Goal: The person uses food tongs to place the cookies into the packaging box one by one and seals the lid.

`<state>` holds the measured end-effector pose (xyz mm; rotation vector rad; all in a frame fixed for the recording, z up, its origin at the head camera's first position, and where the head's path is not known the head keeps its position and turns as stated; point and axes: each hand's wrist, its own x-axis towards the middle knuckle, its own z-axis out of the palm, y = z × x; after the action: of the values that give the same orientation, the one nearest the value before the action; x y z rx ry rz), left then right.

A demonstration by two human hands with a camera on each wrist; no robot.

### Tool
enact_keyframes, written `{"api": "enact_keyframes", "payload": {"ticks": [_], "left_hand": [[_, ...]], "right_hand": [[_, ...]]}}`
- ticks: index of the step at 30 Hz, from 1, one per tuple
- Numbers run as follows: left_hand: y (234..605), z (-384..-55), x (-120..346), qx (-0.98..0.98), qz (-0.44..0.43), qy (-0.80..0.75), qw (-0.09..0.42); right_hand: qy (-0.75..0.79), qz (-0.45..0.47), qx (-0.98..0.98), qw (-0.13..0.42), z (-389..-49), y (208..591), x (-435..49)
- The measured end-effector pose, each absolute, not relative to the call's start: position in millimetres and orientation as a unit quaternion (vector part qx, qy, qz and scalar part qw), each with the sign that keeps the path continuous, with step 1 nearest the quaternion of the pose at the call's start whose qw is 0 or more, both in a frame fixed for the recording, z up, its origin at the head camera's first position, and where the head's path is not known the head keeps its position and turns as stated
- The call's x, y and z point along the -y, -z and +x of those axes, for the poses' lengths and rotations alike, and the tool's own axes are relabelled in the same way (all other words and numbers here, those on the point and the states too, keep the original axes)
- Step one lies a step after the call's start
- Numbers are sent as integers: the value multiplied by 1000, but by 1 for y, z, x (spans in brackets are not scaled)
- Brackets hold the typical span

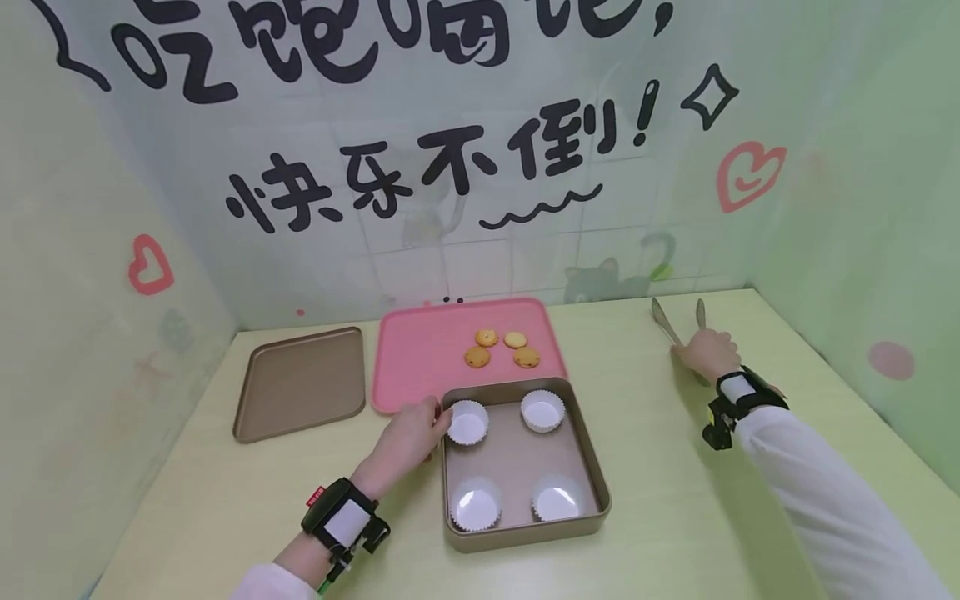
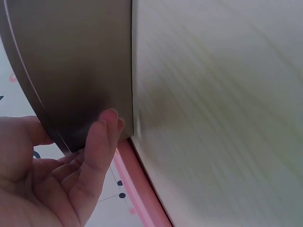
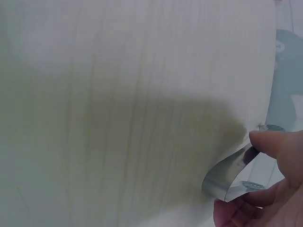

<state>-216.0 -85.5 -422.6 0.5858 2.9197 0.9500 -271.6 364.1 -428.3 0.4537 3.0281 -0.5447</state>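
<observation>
My left hand (image 1: 405,435) holds a deep brown baking pan (image 1: 521,467) by its far left corner. In the left wrist view the thumb is over the rim and the fingers lie against the outer wall (image 2: 90,61). Four white paper cups stand in the pan, such as the far right cup (image 1: 542,411) and the near left cup (image 1: 476,505). At the right, my right hand (image 1: 708,353) grips metal tongs (image 3: 227,175) near their bent end, thumb on one side and fingers on the other. The tongs' two tips point toward the back wall, spread apart.
Behind the pan lies a pink tray (image 1: 408,354) with several cookies (image 1: 527,357) on its right part. A flat brown baking tray (image 1: 303,383) is at the left. The pale wooden table (image 1: 645,467) meets walls at the back and both sides.
</observation>
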Motion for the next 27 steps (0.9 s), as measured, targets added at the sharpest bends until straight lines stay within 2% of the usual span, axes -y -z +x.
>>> {"api": "enact_keyframes", "payload": {"ticks": [5, 14, 27], "left_hand": [[423, -217, 85, -933, 191, -306, 9], [423, -218, 89, -935, 189, -300, 8], [423, -219, 90, -934, 198, -298, 8]], "right_hand": [[171, 133, -976, 1, -271, 431, -371], [177, -3, -982, -65, -278, 418, -356], [164, -153, -974, -35, -274, 389, -266]]}}
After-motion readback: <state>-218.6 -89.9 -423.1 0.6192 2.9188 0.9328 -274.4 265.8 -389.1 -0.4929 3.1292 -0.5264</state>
